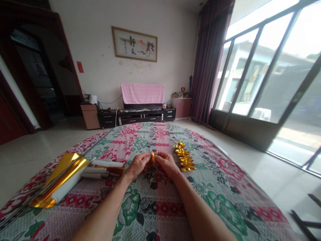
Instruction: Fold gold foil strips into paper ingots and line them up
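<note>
Across the desk (160,207) from me, both grips are narrow: the left hand (138,164) and right hand (165,162) pinch one small piece of gold paper (152,159) between them, midway between the desk's left and right edges. It looks light, thin and slick, likely to crease if squeezed; I'd take it lightly by its edges. Folded gold pieces (186,160) lie toward the right edge.

Cloth-covered round table (155,204) — gold foil sheets (68,175) left, folded gold pieces (186,158) right.
</note>
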Tool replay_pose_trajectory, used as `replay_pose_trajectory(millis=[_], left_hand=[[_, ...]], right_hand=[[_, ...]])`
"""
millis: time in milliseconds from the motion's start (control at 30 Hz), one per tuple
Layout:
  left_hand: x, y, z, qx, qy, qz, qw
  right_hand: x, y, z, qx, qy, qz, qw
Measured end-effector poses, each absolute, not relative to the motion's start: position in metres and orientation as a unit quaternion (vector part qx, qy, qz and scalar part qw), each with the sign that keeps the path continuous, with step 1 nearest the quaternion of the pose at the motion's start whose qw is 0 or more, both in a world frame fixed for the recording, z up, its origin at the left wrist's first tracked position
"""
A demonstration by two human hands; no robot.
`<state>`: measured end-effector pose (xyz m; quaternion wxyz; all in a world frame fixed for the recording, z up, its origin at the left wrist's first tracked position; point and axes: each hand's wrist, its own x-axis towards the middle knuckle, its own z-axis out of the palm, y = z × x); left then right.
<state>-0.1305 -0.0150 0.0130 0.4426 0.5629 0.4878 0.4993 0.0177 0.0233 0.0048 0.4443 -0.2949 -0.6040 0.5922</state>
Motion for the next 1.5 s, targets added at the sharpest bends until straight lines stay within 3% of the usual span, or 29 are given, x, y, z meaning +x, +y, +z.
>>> replay_pose_trajectory(millis=[600,800,1033,1233,1500], left_hand=[[-0.130,-0.015,0.014,0.576,0.495,0.482,0.436],[-0.129,-0.013,0.013,0.563,0.511,0.493,0.423],[-0.132,-0.011,0.015,0.461,0.496,0.554,0.485],[-0.135,-0.007,0.015,0.354,0.468,0.638,0.499],[-0.131,-0.009,0.017,0.357,0.389,0.674,0.517]], right_hand=[[0.014,0.022,0.007,-0.297,-0.597,0.584,0.463],[0.017,0.017,0.014,-0.320,-0.618,0.578,0.426],[0.017,0.019,0.012,-0.330,-0.584,0.585,0.456],[0.009,0.016,0.009,-0.331,-0.628,0.530,0.464],[-0.002,0.012,0.005,-0.380,-0.678,0.401,0.486]])
